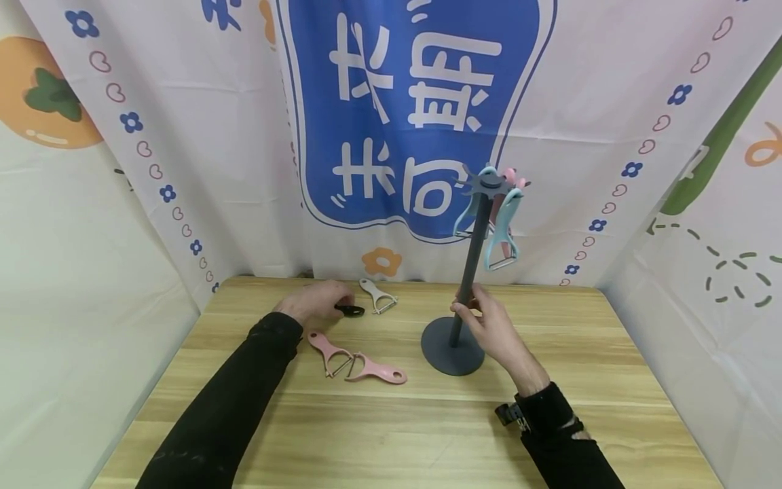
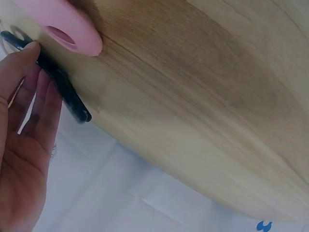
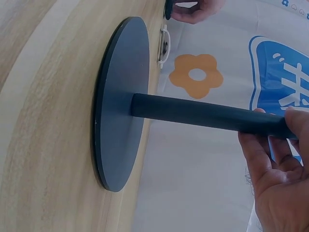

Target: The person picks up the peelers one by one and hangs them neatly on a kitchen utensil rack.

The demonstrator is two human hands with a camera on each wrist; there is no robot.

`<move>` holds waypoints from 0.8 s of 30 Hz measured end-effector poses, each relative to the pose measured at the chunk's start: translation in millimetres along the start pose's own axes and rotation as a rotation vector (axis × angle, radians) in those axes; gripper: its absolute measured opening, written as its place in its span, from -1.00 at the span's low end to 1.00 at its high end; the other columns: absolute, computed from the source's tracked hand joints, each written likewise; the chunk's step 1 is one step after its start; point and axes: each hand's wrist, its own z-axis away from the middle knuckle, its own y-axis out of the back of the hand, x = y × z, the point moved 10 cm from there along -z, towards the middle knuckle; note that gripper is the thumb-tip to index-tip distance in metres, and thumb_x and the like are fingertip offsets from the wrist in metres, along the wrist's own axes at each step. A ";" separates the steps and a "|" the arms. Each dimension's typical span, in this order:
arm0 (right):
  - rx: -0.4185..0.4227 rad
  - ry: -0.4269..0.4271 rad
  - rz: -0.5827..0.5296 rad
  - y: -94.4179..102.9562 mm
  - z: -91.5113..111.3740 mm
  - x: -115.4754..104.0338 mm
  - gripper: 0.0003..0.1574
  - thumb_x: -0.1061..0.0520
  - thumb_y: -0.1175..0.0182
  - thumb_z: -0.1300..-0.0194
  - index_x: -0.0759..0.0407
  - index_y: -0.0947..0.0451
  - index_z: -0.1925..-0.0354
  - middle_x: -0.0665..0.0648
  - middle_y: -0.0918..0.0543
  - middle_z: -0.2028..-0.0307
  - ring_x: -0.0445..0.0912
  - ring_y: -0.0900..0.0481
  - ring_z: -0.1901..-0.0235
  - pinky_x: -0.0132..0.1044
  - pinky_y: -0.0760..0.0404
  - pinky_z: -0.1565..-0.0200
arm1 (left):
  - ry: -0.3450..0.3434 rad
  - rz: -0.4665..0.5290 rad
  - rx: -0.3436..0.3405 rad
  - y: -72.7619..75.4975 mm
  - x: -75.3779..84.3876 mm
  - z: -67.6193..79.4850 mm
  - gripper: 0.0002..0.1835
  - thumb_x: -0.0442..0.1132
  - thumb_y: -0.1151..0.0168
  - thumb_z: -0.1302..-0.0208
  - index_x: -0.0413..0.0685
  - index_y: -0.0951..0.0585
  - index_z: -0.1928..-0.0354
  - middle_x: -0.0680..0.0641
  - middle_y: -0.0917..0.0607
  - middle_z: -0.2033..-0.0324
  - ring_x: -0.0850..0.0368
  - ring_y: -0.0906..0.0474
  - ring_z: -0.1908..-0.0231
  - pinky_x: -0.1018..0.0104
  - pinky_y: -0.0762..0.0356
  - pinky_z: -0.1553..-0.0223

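Note:
My left hand (image 1: 316, 302) pinches a black peeler (image 2: 62, 82) between thumb and fingers, low over the back left of the table. In the head view only the peeler's handle end shows past the fingers. With thumb and fingers round its dark grey pole (image 3: 193, 111), my right hand (image 1: 493, 329) holds an upright rack. The rack's round base (image 1: 436, 350) is on the table. Light blue peelers (image 1: 505, 217) and something pink (image 1: 509, 174) hang from its hooked top (image 1: 489, 183). A white peeler (image 1: 370, 288) lies just right of my left hand.
Two pink peelers, one on the left (image 1: 322, 345) and one on the right (image 1: 385, 372), lie with their blade ends together in front of my left hand. Behind the wooden table (image 1: 391, 435) hangs a printed white cloth (image 1: 244, 170); more cloth flanks both sides.

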 end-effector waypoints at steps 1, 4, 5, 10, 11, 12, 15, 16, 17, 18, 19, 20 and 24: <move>-0.001 -0.003 0.000 -0.3 -0.1 0.6 -0.80 0.16 -0.26 -0.84 0.26 -0.57 -0.23 0.33 -0.79 -0.10 0.28 -0.89 -0.14 0.21 -0.94 -0.22 | 0.007 0.010 -0.002 -0.1 -2.0 -0.2 -0.78 -0.42 -0.55 -0.51 -0.08 -0.84 -0.10 -0.09 -0.90 -0.01 0.02 -0.79 -0.04 -0.05 -0.81 -0.27; -0.001 -0.005 0.001 -0.5 -0.3 0.3 -0.80 0.16 -0.26 -0.84 0.26 -0.57 -0.23 0.34 -0.79 -0.10 0.28 -0.89 -0.14 0.21 -0.94 -0.21 | 0.024 0.036 -0.008 -1.6 -8.4 -1.9 -0.75 -0.46 -0.55 -0.46 -0.07 -0.84 -0.09 -0.08 -0.89 0.01 0.03 -0.76 -0.02 -0.06 -0.80 -0.28; -0.001 -0.006 0.001 -0.5 -0.3 0.1 -0.80 0.16 -0.26 -0.84 0.26 -0.57 -0.23 0.34 -0.79 -0.10 0.28 -0.89 -0.14 0.21 -0.94 -0.21 | 0.021 0.038 -0.010 -2.2 -10.7 -3.1 -0.74 -0.47 -0.54 -0.44 -0.06 -0.84 -0.07 -0.06 -0.88 0.03 0.04 -0.75 0.01 -0.06 -0.79 -0.26; -0.003 -0.015 0.000 -0.9 -0.1 0.4 -0.80 0.16 -0.27 -0.83 0.25 -0.57 -0.23 0.34 -0.79 -0.10 0.27 -0.89 -0.14 0.21 -0.94 -0.21 | -0.018 0.059 -0.003 -7.8 -22.7 -9.4 -0.74 -0.41 -0.58 -0.43 -0.01 -0.84 -0.07 -0.02 -0.87 0.05 0.07 -0.73 0.03 0.04 -0.79 -0.22; -0.004 -0.017 -0.001 -0.9 0.0 0.0 -0.80 0.17 -0.27 -0.83 0.26 -0.57 -0.23 0.34 -0.79 -0.10 0.27 -0.89 -0.14 0.22 -0.94 -0.22 | -0.026 0.060 -0.002 -7.3 -21.8 -9.2 -0.74 -0.41 -0.58 -0.42 -0.02 -0.84 -0.07 -0.03 -0.87 0.06 0.07 -0.74 0.03 0.05 -0.79 -0.20; -0.005 -0.018 -0.002 -1.0 0.0 -0.2 -0.80 0.17 -0.27 -0.83 0.26 -0.57 -0.23 0.34 -0.79 -0.10 0.27 -0.88 -0.14 0.21 -0.94 -0.22 | -0.027 0.063 0.001 -6.8 -20.6 -8.7 -0.74 -0.41 -0.58 -0.41 -0.05 -0.84 -0.08 -0.05 -0.88 0.05 0.05 -0.74 0.03 0.06 -0.79 -0.19; -0.004 -0.021 -0.004 -1.1 0.2 -0.2 -0.80 0.17 -0.26 -0.83 0.26 -0.57 -0.23 0.34 -0.79 -0.10 0.28 -0.88 -0.14 0.21 -0.94 -0.22 | -0.006 0.062 -0.009 -0.8 -11.0 -4.2 -0.71 -0.46 -0.58 -0.34 -0.13 -0.84 -0.07 -0.11 -0.88 0.07 0.01 -0.75 0.05 0.04 -0.79 -0.15; -0.004 -0.022 -0.004 -1.1 0.1 0.0 -0.80 0.17 -0.26 -0.83 0.26 -0.57 -0.23 0.35 -0.79 -0.10 0.28 -0.88 -0.15 0.22 -0.94 -0.22 | 0.000 0.074 -0.013 -1.9 -12.9 -4.3 -0.70 -0.45 -0.57 -0.34 -0.12 -0.84 -0.08 -0.11 -0.88 0.07 0.01 -0.76 0.04 0.05 -0.79 -0.15; -0.004 -0.022 -0.004 -1.1 0.1 0.2 -0.80 0.17 -0.26 -0.83 0.26 -0.56 -0.23 0.35 -0.79 -0.10 0.28 -0.88 -0.15 0.22 -0.94 -0.22 | 0.005 0.083 -0.016 -2.4 -14.9 -4.2 -0.70 -0.44 -0.57 -0.33 -0.12 -0.84 -0.08 -0.10 -0.88 0.07 0.02 -0.76 0.04 0.05 -0.79 -0.15; -0.004 -0.022 -0.003 -1.1 0.1 0.5 -0.80 0.17 -0.26 -0.83 0.26 -0.57 -0.23 0.34 -0.79 -0.10 0.28 -0.88 -0.15 0.22 -0.94 -0.22 | 0.014 0.094 -0.020 -3.2 -17.1 -4.0 -0.69 -0.42 -0.58 -0.34 -0.10 -0.84 -0.09 -0.08 -0.88 0.06 0.04 -0.76 0.04 0.06 -0.79 -0.16; -0.002 -0.020 0.000 -1.1 0.1 0.7 -0.80 0.17 -0.26 -0.83 0.26 -0.57 -0.23 0.34 -0.79 -0.10 0.28 -0.88 -0.15 0.22 -0.94 -0.22 | 0.024 0.108 -0.025 -4.0 -19.1 -3.7 -0.69 -0.41 -0.58 -0.35 -0.09 -0.84 -0.11 -0.06 -0.88 0.05 0.05 -0.76 0.02 0.07 -0.79 -0.17; -0.002 -0.019 0.002 -1.1 0.0 0.8 -0.80 0.17 -0.26 -0.83 0.26 -0.57 -0.23 0.34 -0.79 -0.10 0.28 -0.88 -0.15 0.21 -0.94 -0.22 | 0.033 0.124 -0.029 -4.6 -20.9 -3.3 -0.67 -0.41 -0.57 -0.36 -0.09 -0.83 -0.13 -0.06 -0.88 0.03 0.06 -0.77 0.00 0.07 -0.80 -0.19; 0.004 -0.010 0.010 -1.0 -0.2 0.6 -0.81 0.18 -0.27 -0.83 0.25 -0.57 -0.22 0.33 -0.79 -0.10 0.26 -0.88 -0.14 0.20 -0.95 -0.21 | 0.051 0.195 -0.024 -5.1 -24.3 -2.2 -0.65 -0.37 -0.56 -0.40 -0.10 -0.82 -0.19 -0.05 -0.88 0.01 0.09 -0.77 -0.01 0.09 -0.80 -0.20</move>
